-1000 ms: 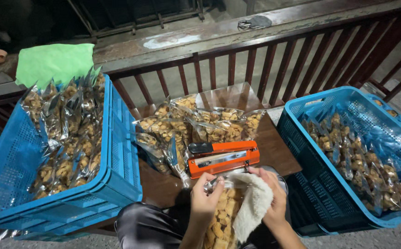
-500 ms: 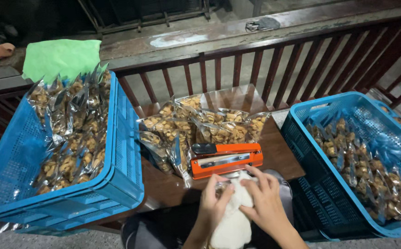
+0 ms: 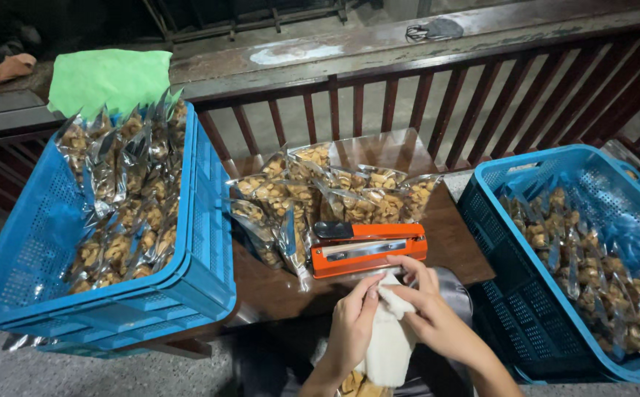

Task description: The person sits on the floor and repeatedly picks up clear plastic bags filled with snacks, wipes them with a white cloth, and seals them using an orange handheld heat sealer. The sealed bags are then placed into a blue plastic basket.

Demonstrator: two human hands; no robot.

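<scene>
Head view: left hand (image 3: 355, 317) and right hand (image 3: 428, 317), fingers curled shut, both pinch the white cloth-wrapped snack bag (image 3: 387, 345) at the table's (image 3: 452, 242) near edge, just before the orange sealer (image 3: 367, 248); loose grip risks spilling snacks.

A clear snack bag (image 3: 387, 345), cloudy white and filled with brown crackers, stands upright in the person's lap just off the table's near edge. Its open top is pinched flat just below the orange sealer (image 3: 367, 248), which sits at that edge.
</scene>
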